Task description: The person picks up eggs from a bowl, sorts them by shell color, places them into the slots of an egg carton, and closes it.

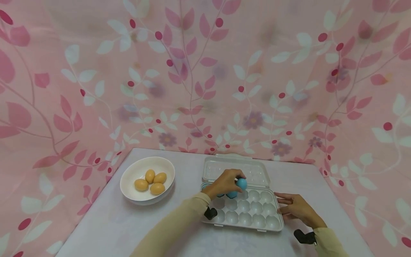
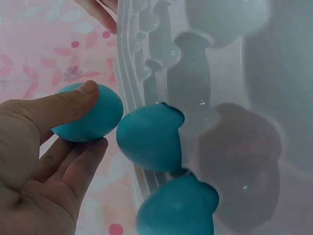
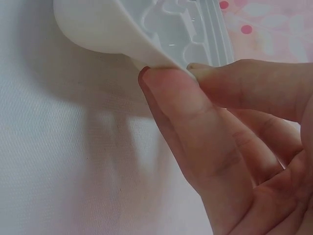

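My left hand [image 1: 226, 182] pinches a blue egg [image 1: 242, 184] between thumb and fingers above the back row of a pale plastic egg box [image 1: 245, 218]. In the left wrist view, the held egg [image 2: 93, 117] is beside two blue eggs, a nearer one [image 2: 178, 208] and a farther one [image 2: 151, 137], seated in the box's hollows. From the head, the left hand partly covers the eggs in the back row. At the box's right edge, my right hand [image 1: 298, 208] pinches the rim [image 3: 161, 58] between thumb and forefinger.
The egg box's lid [image 1: 236, 169] lies folded back behind it. A white bowl [image 1: 128, 191] with several yellow-orange eggs [image 1: 157, 189] stands on the left of the white-covered table [image 1: 106, 228]. Floral pink cloth [image 1: 205, 89] rises at the back and sides.
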A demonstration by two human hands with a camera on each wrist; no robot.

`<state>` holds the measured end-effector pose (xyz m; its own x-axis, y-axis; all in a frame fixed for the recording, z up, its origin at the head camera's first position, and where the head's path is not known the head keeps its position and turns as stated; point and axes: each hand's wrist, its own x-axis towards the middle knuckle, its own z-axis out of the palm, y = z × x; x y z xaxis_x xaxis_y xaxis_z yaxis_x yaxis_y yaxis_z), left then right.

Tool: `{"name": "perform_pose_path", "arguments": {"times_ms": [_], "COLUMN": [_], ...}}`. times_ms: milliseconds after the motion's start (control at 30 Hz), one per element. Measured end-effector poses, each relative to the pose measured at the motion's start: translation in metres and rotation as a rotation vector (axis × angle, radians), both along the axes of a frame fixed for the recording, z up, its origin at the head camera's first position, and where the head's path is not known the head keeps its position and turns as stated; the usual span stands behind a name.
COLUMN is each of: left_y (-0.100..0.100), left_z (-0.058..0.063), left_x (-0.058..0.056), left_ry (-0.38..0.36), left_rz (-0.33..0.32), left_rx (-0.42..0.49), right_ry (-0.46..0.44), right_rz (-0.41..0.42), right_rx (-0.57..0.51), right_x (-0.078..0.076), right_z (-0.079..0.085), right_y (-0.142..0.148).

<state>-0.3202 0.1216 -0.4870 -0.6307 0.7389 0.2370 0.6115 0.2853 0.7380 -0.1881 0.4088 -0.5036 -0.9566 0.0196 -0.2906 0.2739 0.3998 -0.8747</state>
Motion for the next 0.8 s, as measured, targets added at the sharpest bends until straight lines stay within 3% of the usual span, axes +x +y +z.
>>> {"name": "perform_pose_path", "arguments": {"times_ms": [200, 400, 800], "left_y": [0.012, 0.020, 0.025], "left_z": [-0.008, -0.015, -0.012], "left_x": [0.002, 0.005, 0.003], "left_ry": [0.123, 0.162, 0.306], "left_rz": [-0.001, 0.002, -0.044], "left_rx": [-0.084, -0.170, -0.273], "right_ry": [-0.007, -0.006, 0.001], "right_rz": [-0.005, -0.005, 0.008], "right_rx": [0.000, -0.012, -0.029], "right_x": [-0.001, -0.001, 0.000], "right_z": [0.000, -0.002, 0.000], "right_y": [0.000, -0.001, -0.002]}}
